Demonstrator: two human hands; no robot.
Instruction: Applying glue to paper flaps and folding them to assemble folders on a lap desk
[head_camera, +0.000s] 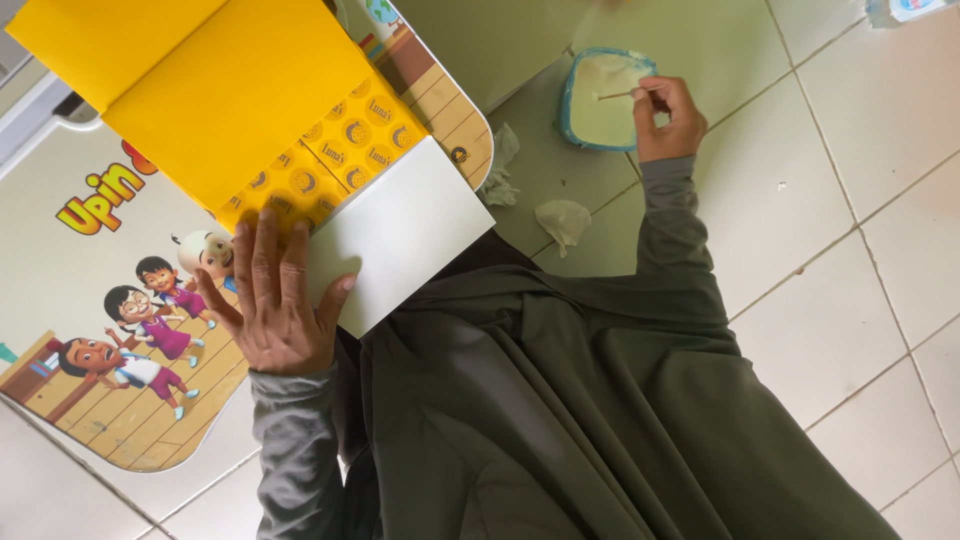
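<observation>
Here the right hand (668, 118) pinches a thin stick (618, 95) whose tip sits in the pale paste of a blue-rimmed tub (603, 100) on the tiled floor (830, 260), and a loaded tip could drip on the tiles or the dark robe (600, 420) on its way over. The left hand (270, 300) lies flat and spread, holding nothing, pinning yellow folded paper (220, 90) and a white card (400, 235) to the cartoon-printed surface (120, 330); easing off could let the fold spring open. The paper's far edge is cut off, and how much paste the stick carries is unclear
</observation>
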